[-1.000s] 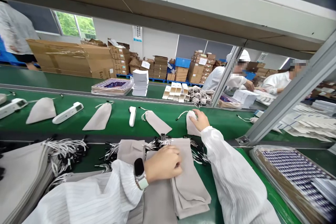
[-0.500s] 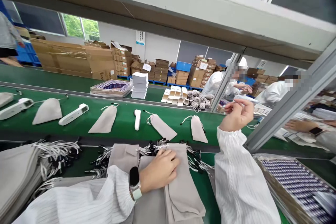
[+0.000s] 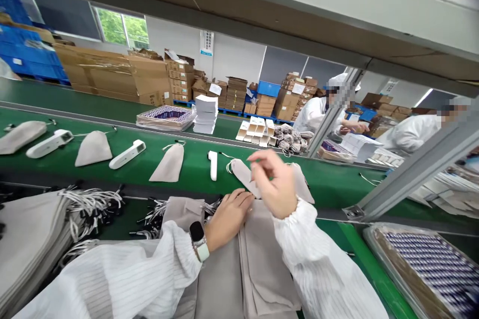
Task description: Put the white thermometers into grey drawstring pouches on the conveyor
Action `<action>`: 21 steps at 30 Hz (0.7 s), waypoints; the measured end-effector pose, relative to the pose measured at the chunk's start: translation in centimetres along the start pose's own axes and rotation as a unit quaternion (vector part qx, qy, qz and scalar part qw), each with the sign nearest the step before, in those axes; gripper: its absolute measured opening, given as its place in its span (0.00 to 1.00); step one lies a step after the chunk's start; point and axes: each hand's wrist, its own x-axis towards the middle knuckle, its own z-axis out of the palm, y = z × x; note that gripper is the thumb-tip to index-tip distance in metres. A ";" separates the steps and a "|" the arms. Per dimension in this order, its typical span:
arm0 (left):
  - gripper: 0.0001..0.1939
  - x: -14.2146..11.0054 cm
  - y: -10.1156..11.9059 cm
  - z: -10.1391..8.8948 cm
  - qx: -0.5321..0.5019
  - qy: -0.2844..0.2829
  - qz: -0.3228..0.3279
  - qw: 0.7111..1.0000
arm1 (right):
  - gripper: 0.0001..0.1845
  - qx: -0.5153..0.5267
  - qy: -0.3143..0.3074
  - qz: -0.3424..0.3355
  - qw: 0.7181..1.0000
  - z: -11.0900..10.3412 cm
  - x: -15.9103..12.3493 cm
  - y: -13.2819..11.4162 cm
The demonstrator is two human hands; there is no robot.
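My left hand (image 3: 228, 217) lies flat, fingers stretched out, on a stack of grey drawstring pouches (image 3: 262, 269) at the bench's near edge. My right hand (image 3: 275, 182) hovers just above the stack's far end, fingers spread and blurred, holding nothing I can see. Beyond both hands runs a green conveyor belt (image 3: 194, 169) carrying grey pouches (image 3: 168, 164) and white handheld devices (image 3: 213, 164) laid in alternation. A further pouch (image 3: 241, 172) on the belt lies right behind my right hand.
Another pile of grey pouches (image 3: 26, 239) with white cords sits at the left. A wrapped tray of small printed items (image 3: 430, 264) stands at the right, behind a slanted metal post (image 3: 411, 172). Two people in white work across the belt. Cardboard boxes (image 3: 112, 77) line the back.
My right hand left a pouch on the belt, rose to the right, then came back left and down over the pouch stack. The belt's items shifted right in view.
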 end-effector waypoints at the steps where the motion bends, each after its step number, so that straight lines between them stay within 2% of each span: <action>1: 0.13 -0.1 -0.3 0.4 0.008 -0.001 -0.003 1.000 | 0.06 -0.039 -0.066 -0.004 0.997 1.2 0.2 0.1; 3: 0.12 -0.3 -0.6 0.9 0.028 0.003 0.008 1.000 | 0.09 -0.123 -0.173 0.015 0.977 4.3 1.1 1.3; 5: 0.12 -0.5 -0.5 1.0 0.054 0.016 0.034 0.998 | 0.12 -0.192 -0.242 0.080 0.948 8.0 2.5 3.6; 7: 0.12 -0.8 -0.2 0.7 0.090 0.029 0.049 0.994 | 0.11 -0.208 -0.253 0.177 0.928 11.5 3.8 6.6; 9: 0.10 -1.1 0.1 0.4 0.119 0.033 0.042 0.991 | 0.16 -0.197 -0.249 0.213 0.924 14.2 4.7 9.4; 11: 0.07 -1.2 0.3 0.2 0.132 0.031 0.031 0.990 | 0.19 -0.170 -0.240 0.241 0.925 15.5 5.1 11.9; 13: 0.07 -1.3 0.4 0.1 0.134 0.039 0.033 0.990 | 0.22 -0.133 -0.217 0.271 0.928 15.7 5.3 13.7; 16: 0.10 -1.1 0.4 -0.1 0.134 0.057 0.050 0.988 | 0.27 -0.050 -0.160 0.311 0.936 14.2 5.3 15.4; 19: 0.09 -1.0 0.6 -0.3 0.133 0.043 0.055 0.989 | 0.30 0.044 -0.102 0.335 0.936 10.7 5.2 15.8; 21: 0.08 -1.0 0.7 -0.5 0.130 0.022 0.066 0.989 | 0.34 0.166 -0.053 0.338 0.925 7.5 4.9 15.3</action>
